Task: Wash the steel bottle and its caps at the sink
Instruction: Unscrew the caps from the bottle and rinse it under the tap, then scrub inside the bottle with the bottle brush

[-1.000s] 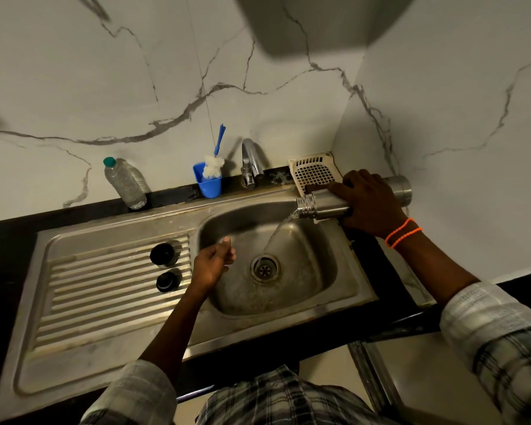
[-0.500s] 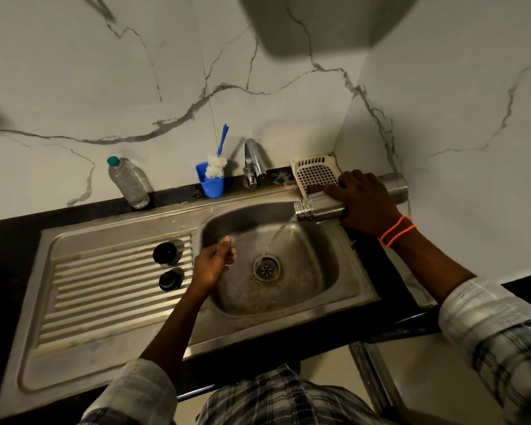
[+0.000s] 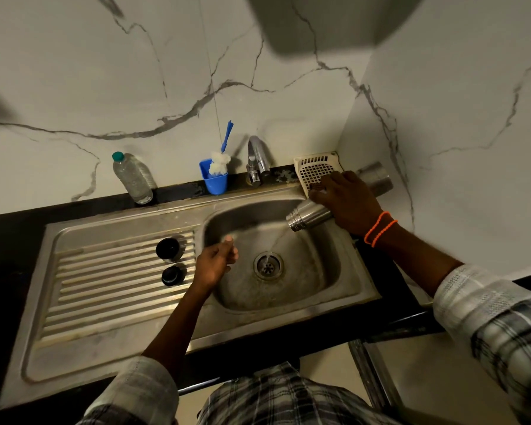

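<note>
Tipping the steel bottle over the basin, your right hand wraps its fingers round the middle of the body, so the long axis runs from the upper right, near the wall corner, down and left to the open mouth. That mouth hangs over the sink and points toward the drain, and a thin stream of water runs out of it straight onto the drain. The bottle's base end pokes out past your knuckles, close to the white plastic grate.

Your left hand hovers over the basin's left edge with fingers loosely curled and thumb up; as far as you can see it holds nothing.

The two caps sit on the ribbed drainboard just left of that hand, well apart from the bottle. So the left hand is plainly the nearer one for the caps, which lie to its left, while the right is taken up with the bottle. The tap stands at the back between the two hands, apparently not running.
</note>
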